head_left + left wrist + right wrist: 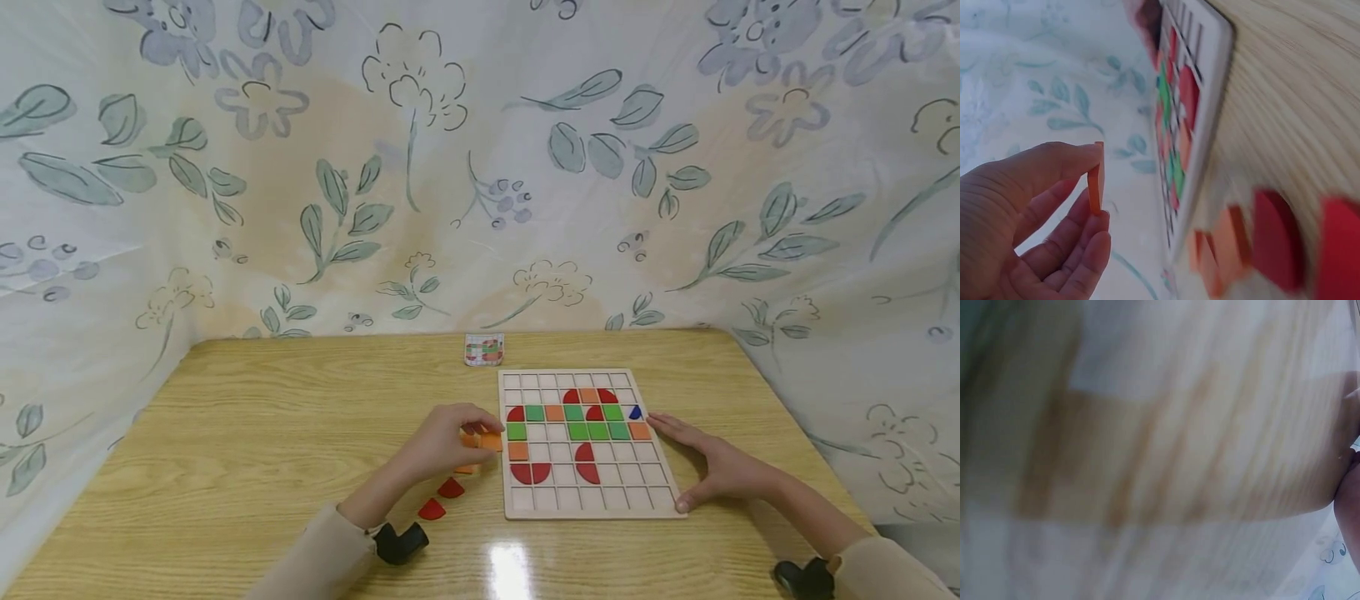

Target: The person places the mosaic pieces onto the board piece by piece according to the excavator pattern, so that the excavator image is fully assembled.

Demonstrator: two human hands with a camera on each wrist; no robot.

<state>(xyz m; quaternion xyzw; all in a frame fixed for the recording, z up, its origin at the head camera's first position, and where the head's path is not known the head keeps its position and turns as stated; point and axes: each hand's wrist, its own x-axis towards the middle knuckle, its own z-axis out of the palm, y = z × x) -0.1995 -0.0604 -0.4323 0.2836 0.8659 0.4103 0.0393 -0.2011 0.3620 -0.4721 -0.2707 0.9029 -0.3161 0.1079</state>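
My left hand (447, 439) pinches an orange square tile (1095, 187) between thumb and fingertips, just off the left edge of a wooden grid board (617, 500). Red, green, teal and orange pieces lie in several of the board's squares, and a small blue piece (635, 412) sits near its right edge. On that right edge rests my right hand (712, 468), fingers extended and thumb at the near corner. Beneath and beside the left hand are loose orange tiles (1233, 240) and red quarter-circle pieces (432, 509). The right wrist view is mostly blurred.
A small card (483, 350) with a coloured grid picture lies behind the board. The wood-grain table (285, 417) reaches back to a floral cloth (465, 275) hanging behind and at the sides.
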